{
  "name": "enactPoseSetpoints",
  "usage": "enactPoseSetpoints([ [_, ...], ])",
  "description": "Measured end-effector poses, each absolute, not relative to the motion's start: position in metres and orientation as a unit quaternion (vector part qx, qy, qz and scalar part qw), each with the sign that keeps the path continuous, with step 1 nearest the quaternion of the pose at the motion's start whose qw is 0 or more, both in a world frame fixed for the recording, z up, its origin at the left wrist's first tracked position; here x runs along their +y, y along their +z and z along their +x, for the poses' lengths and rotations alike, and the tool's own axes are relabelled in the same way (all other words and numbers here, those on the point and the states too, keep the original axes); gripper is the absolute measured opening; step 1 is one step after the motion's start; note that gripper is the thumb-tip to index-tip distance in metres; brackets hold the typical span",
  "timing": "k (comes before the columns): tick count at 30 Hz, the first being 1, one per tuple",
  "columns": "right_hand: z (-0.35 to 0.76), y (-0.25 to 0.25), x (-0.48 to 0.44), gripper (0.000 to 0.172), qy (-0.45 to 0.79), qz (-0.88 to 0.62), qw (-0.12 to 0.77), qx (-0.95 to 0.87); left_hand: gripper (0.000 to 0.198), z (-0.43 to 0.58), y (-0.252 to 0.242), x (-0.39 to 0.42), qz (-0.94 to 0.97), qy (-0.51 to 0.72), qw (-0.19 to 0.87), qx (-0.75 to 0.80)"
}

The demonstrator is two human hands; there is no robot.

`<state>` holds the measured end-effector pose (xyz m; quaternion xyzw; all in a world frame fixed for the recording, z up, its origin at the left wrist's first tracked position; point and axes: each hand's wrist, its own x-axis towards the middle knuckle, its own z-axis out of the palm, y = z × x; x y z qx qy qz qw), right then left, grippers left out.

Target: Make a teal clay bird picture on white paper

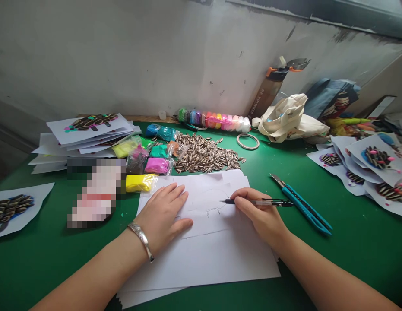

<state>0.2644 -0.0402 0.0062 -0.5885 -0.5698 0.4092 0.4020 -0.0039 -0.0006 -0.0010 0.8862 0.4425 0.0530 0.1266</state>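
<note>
My left hand (164,214) lies flat with fingers spread on a stack of white paper sheets (216,255), holding it down; a silver bracelet is on that wrist. My right hand (259,214) is closed around a black pen (259,201), whose tip touches the top sheet beside a faint drawn outline (211,203). The paper stack sits on a green table (359,242) directly in front of me.
A pile of sunflower seeds (205,154) lies behind the paper. Small bags of coloured clay (145,160) sit to its left. A blue utility knife (302,206) lies right of my hand. Finished seed pictures (375,166) are stacked at both sides; a cloth bag (289,119), bottle and tape ring stand by the wall.
</note>
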Motion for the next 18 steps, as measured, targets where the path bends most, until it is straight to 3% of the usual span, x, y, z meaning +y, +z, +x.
enactPoseSetpoints([
  [6,0.264,-0.004,-0.042,0.028,0.371,-0.593,0.415,-0.582,0.056,-0.004,-0.005,-0.001,0.886,0.068,0.128,0.441],
  [12,0.255,-0.011,-0.043,0.026,0.174,-0.468,0.376,-0.781,0.058,0.0,0.006,-0.001,0.88,0.039,0.144,0.45],
  [18,0.267,-0.013,-0.037,0.032,0.098,-0.508,0.4,-0.756,0.059,0.003,0.012,-0.003,0.875,0.021,0.155,0.458],
])
